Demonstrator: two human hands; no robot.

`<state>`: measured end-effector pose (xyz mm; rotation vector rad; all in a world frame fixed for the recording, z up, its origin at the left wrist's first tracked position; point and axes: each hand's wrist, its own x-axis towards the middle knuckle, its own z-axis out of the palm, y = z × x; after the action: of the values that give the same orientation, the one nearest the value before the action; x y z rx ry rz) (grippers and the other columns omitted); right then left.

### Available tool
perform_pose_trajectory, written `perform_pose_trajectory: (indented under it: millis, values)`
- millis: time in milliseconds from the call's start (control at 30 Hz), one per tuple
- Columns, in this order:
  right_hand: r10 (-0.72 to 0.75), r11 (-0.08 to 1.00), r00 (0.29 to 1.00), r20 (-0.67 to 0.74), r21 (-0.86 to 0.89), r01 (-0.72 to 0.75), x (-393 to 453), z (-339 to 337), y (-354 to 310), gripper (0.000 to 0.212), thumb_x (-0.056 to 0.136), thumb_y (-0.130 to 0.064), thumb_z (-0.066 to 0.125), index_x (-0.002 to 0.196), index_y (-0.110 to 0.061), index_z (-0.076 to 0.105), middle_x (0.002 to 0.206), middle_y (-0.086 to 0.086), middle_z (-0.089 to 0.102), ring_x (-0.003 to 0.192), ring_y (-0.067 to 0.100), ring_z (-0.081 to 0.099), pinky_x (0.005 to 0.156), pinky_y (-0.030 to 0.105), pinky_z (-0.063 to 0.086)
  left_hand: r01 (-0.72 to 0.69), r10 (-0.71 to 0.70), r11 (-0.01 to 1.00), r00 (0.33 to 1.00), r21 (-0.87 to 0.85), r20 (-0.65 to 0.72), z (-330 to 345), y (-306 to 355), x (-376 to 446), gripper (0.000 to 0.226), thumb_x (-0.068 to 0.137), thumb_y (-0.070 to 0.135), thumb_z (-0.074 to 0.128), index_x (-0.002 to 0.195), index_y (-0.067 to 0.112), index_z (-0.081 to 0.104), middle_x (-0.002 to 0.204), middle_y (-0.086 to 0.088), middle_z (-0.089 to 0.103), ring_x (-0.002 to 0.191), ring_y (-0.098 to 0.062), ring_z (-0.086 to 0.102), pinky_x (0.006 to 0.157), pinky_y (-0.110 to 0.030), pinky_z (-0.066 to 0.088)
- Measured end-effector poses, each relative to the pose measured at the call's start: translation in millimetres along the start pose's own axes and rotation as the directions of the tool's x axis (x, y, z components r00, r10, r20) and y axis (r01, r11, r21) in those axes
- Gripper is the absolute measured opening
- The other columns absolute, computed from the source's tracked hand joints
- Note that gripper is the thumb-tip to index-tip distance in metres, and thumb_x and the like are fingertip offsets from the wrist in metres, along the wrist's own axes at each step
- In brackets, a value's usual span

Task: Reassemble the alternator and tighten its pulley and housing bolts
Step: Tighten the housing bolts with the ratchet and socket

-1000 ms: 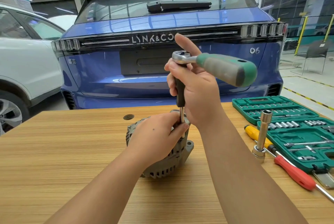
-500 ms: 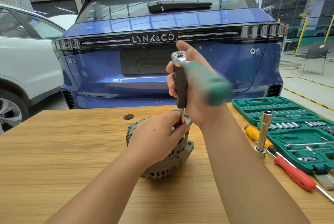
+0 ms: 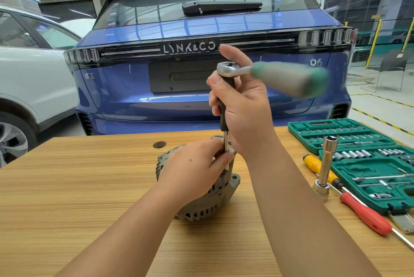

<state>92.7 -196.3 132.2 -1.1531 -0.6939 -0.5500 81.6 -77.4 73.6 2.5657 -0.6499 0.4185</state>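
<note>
we are in a car workshop or garage: 2 cars (image 3: 201,75) parked just behind our wooden bench (image 3: 67,187), a green socket set (image 3: 369,164) open on it, yellow-black floor markings (image 3: 380,120).

Bare wooden tabletop (image 3: 67,187) lies open left of the grey ribbed metal alternator (image 3: 208,200). On the right, an upright chrome socket extension (image 3: 326,164), two screwdrivers and the open green plastic socket case (image 3: 369,169) crowd the way.

the blue car (image 3: 201,102) reads "lynk&co" on its tailgate and "06" at right.
</note>
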Motion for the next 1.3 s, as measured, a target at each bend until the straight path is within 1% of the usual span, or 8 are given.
perform_pose_trajectory:
  millis: [233, 500, 600, 767, 833, 933, 1100, 1300]
  values:
    - [0.113, 0.951, 0.978, 0.178, 0.265, -0.158, -4.0, -1.4, -6.8, 0.041, 0.093, -0.026, 0.037, 0.123, -0.027, 0.065, 0.097, 0.019, 0.047, 0.067, 0.021, 0.045, 0.056, 0.028, 0.04, 0.008, -0.009, 1.0, 1.0, -0.022, -0.021, -0.3, -1.3, -2.1, 0.026, 0.103, 0.049, 0.048, 0.081, 0.036, 0.052, 0.074, 0.013, 0.061, 0.073, -0.006, 0.057, 0.06, -0.032, 0.044]
    - [0.152, 0.96, 0.98, 0.13, 0.217, -0.178, -0.1, -1.9, -5.7, 0.032, 0.094, -0.034, 0.049, 0.122, -0.028, 0.065, 0.093, 0.016, 0.051, 0.066, 0.02, 0.048, 0.056, 0.031, 0.039, 0.007, -0.007, 1.0, 0.999, -0.009, -0.038, 1.8, -3.7, -0.7, 0.03, 0.103, 0.052, 0.047, 0.078, 0.036, 0.049, 0.071, 0.014, 0.06, 0.072, -0.006, 0.057, 0.062, -0.033, 0.046]
    - [0.158, 0.972, 0.987, -0.028, 0.181, -0.151, 0.7, 3.6, -5.8, 0.043, 0.09, -0.031, 0.064, 0.13, -0.015, 0.057, 0.078, -0.004, 0.064, 0.06, 0.013, 0.05, 0.055, 0.026, 0.04, -0.004, 0.004, 1.0, 1.0, 0.01, -0.018, 1.6, -3.4, -0.4, 0.026, 0.102, 0.052, 0.043, 0.086, 0.037, 0.056, 0.076, 0.014, 0.062, 0.075, -0.006, 0.058, 0.061, -0.031, 0.045]
    - [0.137, 0.984, 0.947, -0.289, -0.068, -0.163, 3.2, 7.4, -4.2, 0.018, 0.093, -0.025, 0.072, 0.08, -0.019, 0.061, 0.061, -0.008, 0.049, 0.054, 0.011, 0.041, 0.052, 0.023, 0.037, -0.013, 0.013, 0.999, 1.0, 0.045, 0.007, -2.1, 2.2, -2.7, 0.028, 0.093, 0.058, 0.03, 0.089, 0.044, 0.053, 0.076, 0.021, 0.059, 0.073, 0.001, 0.055, 0.054, -0.02, 0.03]
    - [0.196, 0.98, 0.959, -0.204, 0.051, -0.19, 3.3, 3.6, -7.6, 0.009, 0.097, -0.016, 0.068, 0.099, -0.02, 0.06, 0.067, -0.005, 0.052, 0.054, 0.012, 0.043, 0.051, 0.022, 0.039, -0.015, 0.015, 0.999, 1.0, 0.05, -0.002, -0.9, 0.0, -1.5, 0.028, 0.1, 0.055, 0.037, 0.097, 0.04, 0.06, 0.082, 0.017, 0.063, 0.077, -0.004, 0.057, 0.057, -0.023, 0.037]
    - [0.084, 0.996, 0.991, -0.103, 0.045, -0.079, 1.4, 1.3, -4.6, 0.031, 0.099, -0.006, 0.062, 0.12, -0.028, 0.058, 0.076, 0.0, 0.053, 0.057, 0.012, 0.047, 0.052, 0.023, 0.043, -0.011, 0.011, 1.0, 1.0, 0.02, -0.008, 0.7, -1.8, -0.2, 0.022, 0.104, 0.051, 0.042, 0.092, 0.039, 0.057, 0.079, 0.015, 0.062, 0.075, -0.004, 0.057, 0.06, -0.029, 0.044]
    - [-0.08, 0.996, 0.997, -0.013, -0.048, 0.08, -1.1, 3.9, 4.4, 0.041, 0.094, -0.013, 0.065, 0.117, -0.047, 0.066, 0.084, 0.007, 0.052, 0.066, 0.012, 0.048, 0.065, 0.019, 0.048, -0.006, 0.006, 1.0, 1.0, 0.007, -0.011, 0.6, -2.0, -0.9, 0.025, 0.103, 0.05, 0.043, 0.095, 0.035, 0.061, 0.084, 0.013, 0.067, 0.078, -0.007, 0.06, 0.067, -0.035, 0.052]
    - [0.147, 0.965, 0.968, 0.202, 0.185, -0.185, 9.8, -7.3, -3.1, 0.052, 0.071, -0.039, 0.064, 0.123, -0.035, 0.059, 0.076, 0.002, 0.066, 0.056, 0.018, 0.054, 0.056, 0.033, 0.04, 0.003, -0.002, 1.0, 1.0, 0.029, -0.03, 1.7, -2.4, -0.9, 0.026, 0.103, 0.051, 0.043, 0.092, 0.034, 0.059, 0.078, 0.013, 0.063, 0.076, -0.007, 0.058, 0.061, -0.028, 0.044]
